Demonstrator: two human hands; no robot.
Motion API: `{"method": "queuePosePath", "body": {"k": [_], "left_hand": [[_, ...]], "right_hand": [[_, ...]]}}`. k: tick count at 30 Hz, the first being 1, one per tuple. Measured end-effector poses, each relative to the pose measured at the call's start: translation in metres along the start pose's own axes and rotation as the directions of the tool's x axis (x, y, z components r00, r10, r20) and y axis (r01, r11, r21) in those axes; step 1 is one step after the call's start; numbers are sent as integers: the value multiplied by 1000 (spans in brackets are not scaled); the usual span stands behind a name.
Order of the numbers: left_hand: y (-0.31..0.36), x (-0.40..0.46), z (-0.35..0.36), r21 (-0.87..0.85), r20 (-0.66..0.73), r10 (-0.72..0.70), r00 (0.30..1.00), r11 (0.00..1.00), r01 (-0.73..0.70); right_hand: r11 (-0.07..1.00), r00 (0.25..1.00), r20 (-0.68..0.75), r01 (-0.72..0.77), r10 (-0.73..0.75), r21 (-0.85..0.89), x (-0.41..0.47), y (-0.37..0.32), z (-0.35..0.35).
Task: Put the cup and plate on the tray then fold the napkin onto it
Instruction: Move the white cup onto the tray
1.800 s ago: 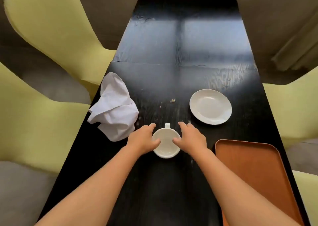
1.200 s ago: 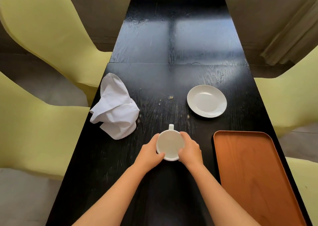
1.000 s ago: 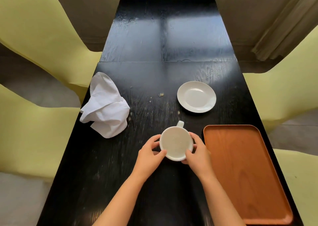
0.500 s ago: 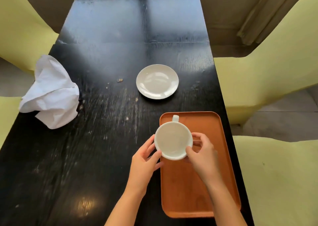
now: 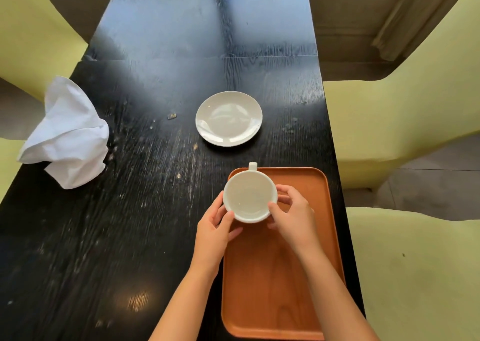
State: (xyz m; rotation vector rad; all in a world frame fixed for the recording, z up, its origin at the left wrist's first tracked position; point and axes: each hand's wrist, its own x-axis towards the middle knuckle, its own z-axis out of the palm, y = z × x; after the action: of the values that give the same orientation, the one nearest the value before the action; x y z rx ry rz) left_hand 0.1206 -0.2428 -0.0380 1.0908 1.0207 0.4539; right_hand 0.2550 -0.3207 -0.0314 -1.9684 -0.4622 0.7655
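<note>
A white cup [image 5: 249, 197] with its handle pointing away from me is over the far left corner of the orange tray [image 5: 275, 288]. My left hand [image 5: 213, 232] grips its left side and my right hand [image 5: 293, 217] grips its right side. Whether the cup rests on the tray or hangs just above it, I cannot tell. A white plate [image 5: 228, 118] lies on the black table beyond the tray. A crumpled white napkin [image 5: 67, 135] lies at the table's left edge.
The black table [image 5: 130, 236] is long and narrow, with crumbs scattered near the plate. Yellow-green chairs [image 5: 415, 106] stand close along both sides. The tray lies along the table's right edge.
Both hands carried the cup from the table's middle rightward to the tray's far left corner. The plate and napkin stayed where they were.
</note>
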Motion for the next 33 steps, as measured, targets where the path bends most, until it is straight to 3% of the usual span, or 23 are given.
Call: {"method": "queuePosePath", "body": {"k": [9, 13, 16, 19, 22, 26, 33], "left_hand": [[11, 26, -9, 113, -41, 0, 999, 994, 5], [15, 30, -16, 329, -79, 50, 996, 944, -21], [31, 36, -23, 624, -31, 204, 978, 768, -140], [57, 49, -27, 893, 134, 248, 960, 389, -225], [91, 70, -31, 961, 221, 286, 932, 98, -258], [134, 100, -35, 955, 295, 362, 884, -88, -282], [149, 164, -44, 924, 345, 388, 854, -299, -238]], "right_hand": [[989, 998, 16, -69, 68, 133, 6, -1, 7], [993, 999, -45, -21, 16, -120, 13, -11, -4], [909, 987, -28, 132, -155, -396, 25, -32, -13], [717, 962, 125, 263, -241, -645, 41, -56, -13], [512, 931, 216, 344, -294, -787, 62, -83, -9], [361, 896, 240, 378, -373, -853, 96, -115, -1], [341, 929, 179, 291, -325, -894, 158, -125, 25]]}}
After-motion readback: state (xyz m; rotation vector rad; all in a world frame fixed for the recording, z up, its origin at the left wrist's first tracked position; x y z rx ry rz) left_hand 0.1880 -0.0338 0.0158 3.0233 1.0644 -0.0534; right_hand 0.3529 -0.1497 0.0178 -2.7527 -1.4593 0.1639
